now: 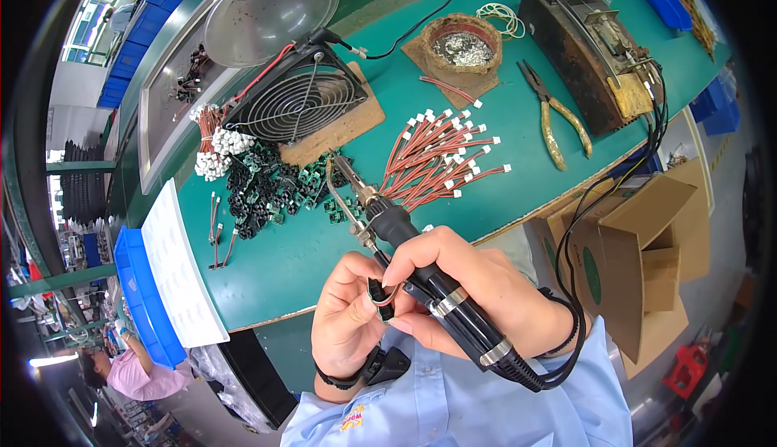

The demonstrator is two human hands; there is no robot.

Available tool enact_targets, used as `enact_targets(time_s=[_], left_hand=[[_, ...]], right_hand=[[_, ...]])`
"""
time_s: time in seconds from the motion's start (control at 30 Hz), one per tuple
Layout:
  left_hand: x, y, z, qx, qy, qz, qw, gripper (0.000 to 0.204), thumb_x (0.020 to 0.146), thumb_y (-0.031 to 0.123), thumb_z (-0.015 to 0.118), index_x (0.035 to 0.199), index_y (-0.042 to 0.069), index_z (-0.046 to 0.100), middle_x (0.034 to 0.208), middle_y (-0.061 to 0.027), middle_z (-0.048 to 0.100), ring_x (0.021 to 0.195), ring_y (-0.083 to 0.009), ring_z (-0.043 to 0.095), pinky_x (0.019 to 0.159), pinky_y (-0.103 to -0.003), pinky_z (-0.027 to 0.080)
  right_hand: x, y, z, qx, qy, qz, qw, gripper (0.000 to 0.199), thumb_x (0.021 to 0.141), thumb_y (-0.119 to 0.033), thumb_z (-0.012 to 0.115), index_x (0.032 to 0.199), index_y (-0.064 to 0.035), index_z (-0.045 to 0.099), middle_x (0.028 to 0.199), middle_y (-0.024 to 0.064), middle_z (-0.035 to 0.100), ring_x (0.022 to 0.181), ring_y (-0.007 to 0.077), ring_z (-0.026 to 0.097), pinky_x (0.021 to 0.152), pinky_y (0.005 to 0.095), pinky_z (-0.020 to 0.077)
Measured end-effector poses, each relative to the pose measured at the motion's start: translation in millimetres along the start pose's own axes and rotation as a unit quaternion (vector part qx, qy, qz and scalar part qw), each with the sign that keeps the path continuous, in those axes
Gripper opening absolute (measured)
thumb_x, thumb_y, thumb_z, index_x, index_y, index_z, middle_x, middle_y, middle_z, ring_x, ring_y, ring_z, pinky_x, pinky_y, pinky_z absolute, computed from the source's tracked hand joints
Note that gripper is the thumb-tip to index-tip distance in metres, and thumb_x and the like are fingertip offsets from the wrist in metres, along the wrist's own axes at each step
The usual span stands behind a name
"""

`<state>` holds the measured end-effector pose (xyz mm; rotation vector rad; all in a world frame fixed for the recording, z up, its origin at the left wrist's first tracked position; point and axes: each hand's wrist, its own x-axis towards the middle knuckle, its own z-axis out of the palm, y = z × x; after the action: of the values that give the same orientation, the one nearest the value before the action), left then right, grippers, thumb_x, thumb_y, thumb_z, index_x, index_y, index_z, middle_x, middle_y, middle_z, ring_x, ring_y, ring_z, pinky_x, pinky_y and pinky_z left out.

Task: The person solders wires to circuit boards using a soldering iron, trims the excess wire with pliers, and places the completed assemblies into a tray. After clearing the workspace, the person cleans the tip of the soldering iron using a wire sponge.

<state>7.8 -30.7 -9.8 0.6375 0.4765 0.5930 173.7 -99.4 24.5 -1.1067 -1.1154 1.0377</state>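
Note:
My left hand (346, 317) is closed, pinching a small black part (378, 292) with a short reddish wire on it. My right hand (486, 285) wraps round a black soldering iron (395, 222), whose thin metal solder-feed tube runs alongside the tip. The tip points away from me, over the bench. The right fingertips come close to the black part and its wire; whether they pinch it too is hard to see. Beyond the hands lie a fanned pile of red-brown wires with white connectors (437, 152) and a heap of small black parts and green boards (267, 188).
Behind the heap stand a black fan (303, 103) and a bundle of white connectors (214, 144). A crusted round solder pot (441, 36), pliers (557, 115) and a solder-feeding machine (575, 50) are farther right. A paper sheet (178, 269), blue bin (146, 297) and cardboard box (623, 261) flank the green bench.

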Motion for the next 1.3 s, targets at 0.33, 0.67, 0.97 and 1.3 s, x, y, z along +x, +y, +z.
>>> enact_targets(time_s=[0.33,0.67,0.97,1.3], left_hand=[[0,0,4,0.008,0.01,0.006,1.0,0.021,0.086,0.012,0.06,0.099,0.002,0.048,0.093,-0.0069,0.057,0.085,-0.0141,0.055,0.076,-0.028,0.044],[-1,1,1,0.014,-0.016,0.014,1.0,0.021,0.087,0.013,0.06,0.099,0.001,0.048,0.094,-0.0083,0.057,0.084,-0.0141,0.055,0.074,-0.028,0.044],[-1,2,4,0.027,0.005,-0.003,1.0,0.021,0.086,0.011,0.06,0.099,0.001,0.047,0.092,-0.0084,0.055,0.083,-0.0138,0.053,0.073,-0.027,0.043],[-1,2,1,0.031,0.0,-0.034,0.999,0.02,0.086,0.009,0.059,0.099,0.002,0.047,0.091,-0.0078,0.055,0.085,-0.0145,0.054,0.075,-0.028,0.044]], right_hand=[[0,1,-3,0.014,-0.015,0.017,1.0,0.04,0.071,0.004,0.068,0.104,-0.008,0.048,0.077,0.003,0.059,0.07,0.0132,0.063,0.063,0.025,0.0475],[1,0,-7,0.047,-0.054,0.067,0.995,0.036,0.074,0.003,0.067,0.103,-0.0079,0.049,0.083,0.0018,0.055,0.072,0.009,0.06,0.064,0.0233,0.0468],[1,1,-9,0.049,-0.065,0.058,0.995,0.036,0.074,0.002,0.067,0.103,-0.0076,0.049,0.085,0.0022,0.055,0.073,0.0091,0.06,0.064,0.0231,0.0464],[2,0,-15,0.036,-0.099,0.058,0.993,0.038,0.073,0.003,0.066,0.105,-0.0077,0.048,0.084,0.0023,0.054,0.073,0.0121,0.06,0.064,0.0249,0.0462]])
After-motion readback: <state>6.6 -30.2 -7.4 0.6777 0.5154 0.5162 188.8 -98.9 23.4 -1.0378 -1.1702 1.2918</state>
